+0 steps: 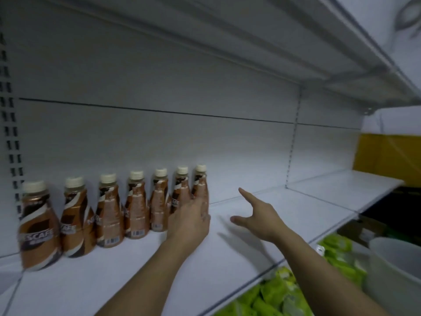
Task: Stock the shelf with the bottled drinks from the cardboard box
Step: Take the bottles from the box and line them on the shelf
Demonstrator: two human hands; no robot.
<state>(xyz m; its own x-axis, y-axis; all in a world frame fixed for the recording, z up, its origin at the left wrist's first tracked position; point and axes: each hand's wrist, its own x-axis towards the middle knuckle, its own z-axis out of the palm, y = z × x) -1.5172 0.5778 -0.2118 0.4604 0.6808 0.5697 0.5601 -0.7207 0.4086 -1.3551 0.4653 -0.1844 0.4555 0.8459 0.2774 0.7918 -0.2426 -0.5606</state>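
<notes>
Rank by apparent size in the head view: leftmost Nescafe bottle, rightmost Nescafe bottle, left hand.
1. leftmost Nescafe bottle
2. left hand
3. rightmost Nescafe bottle, lower part hidden by that hand
The bottles look like the same product; the gap is just nearness to the camera.
</notes>
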